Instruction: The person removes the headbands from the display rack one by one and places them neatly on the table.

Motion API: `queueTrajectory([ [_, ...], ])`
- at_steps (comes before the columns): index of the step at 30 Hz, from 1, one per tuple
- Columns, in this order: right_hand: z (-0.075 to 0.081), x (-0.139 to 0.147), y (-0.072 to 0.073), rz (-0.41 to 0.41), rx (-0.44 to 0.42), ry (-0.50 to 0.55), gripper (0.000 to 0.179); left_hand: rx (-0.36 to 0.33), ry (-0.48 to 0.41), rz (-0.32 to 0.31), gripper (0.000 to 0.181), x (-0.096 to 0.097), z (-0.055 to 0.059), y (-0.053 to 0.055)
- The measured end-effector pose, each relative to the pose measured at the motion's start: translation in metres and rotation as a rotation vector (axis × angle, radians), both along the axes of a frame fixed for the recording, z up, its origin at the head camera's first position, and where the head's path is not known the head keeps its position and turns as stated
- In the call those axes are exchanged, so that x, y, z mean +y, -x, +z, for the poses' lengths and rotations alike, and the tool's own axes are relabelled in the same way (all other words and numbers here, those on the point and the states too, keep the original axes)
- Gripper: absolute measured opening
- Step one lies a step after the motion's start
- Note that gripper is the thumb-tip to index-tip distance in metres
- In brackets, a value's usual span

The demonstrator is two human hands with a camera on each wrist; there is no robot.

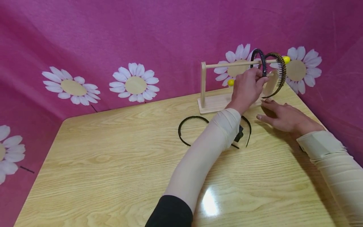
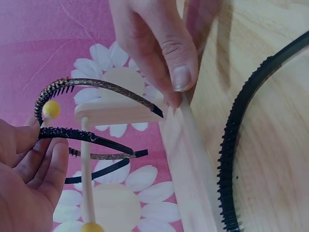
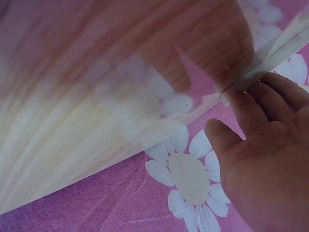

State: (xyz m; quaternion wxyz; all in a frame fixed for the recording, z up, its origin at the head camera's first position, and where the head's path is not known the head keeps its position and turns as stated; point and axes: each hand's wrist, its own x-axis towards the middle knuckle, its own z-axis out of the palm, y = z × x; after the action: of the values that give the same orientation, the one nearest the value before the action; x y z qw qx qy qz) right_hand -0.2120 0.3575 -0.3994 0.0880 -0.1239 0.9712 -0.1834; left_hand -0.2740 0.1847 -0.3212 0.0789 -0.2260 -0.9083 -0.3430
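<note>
In the head view my left hand (image 1: 246, 86) pinches a black beaded headband (image 1: 264, 64) that loops over the top rod of a wooden stand (image 1: 203, 83). Beside it, towards the rod's right end, hangs a brown-gold toothed headband (image 1: 281, 71). The left wrist view shows the thumb and fingers of the left hand (image 2: 34, 179) on the black headband (image 2: 91, 135). My right hand (image 1: 286, 116) lies low at the right, its fingertips at the stand's base and the thumb apart. In the right wrist view the right hand (image 3: 270, 145) has its fingers against the base's edge.
A black toothed headband (image 1: 180, 129) lies on the wooden table (image 1: 113, 164) left of my left forearm. Another black headband (image 1: 249, 126), with a dark bow-like piece (image 1: 239, 134), is partly hidden by that arm. Yellow knobs (image 1: 286, 59) tip the stand's rods. A pink flowered cloth (image 1: 170, 34) stands behind.
</note>
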Motion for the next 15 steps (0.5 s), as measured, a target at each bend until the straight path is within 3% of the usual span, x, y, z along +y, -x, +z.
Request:
queueTrajectory([
  [7, 0.001, 0.0, 0.0, 0.001, 0.005, 0.012, 0.078, 0.029, -0.009, -0.005, 0.019, -0.004, 0.007, -0.001],
  [15, -0.001, 0.001, -0.001, 0.011, 0.019, -0.001, 0.078, 0.018, -0.03, -0.025, 0.015, -0.007, 0.013, 0.0],
])
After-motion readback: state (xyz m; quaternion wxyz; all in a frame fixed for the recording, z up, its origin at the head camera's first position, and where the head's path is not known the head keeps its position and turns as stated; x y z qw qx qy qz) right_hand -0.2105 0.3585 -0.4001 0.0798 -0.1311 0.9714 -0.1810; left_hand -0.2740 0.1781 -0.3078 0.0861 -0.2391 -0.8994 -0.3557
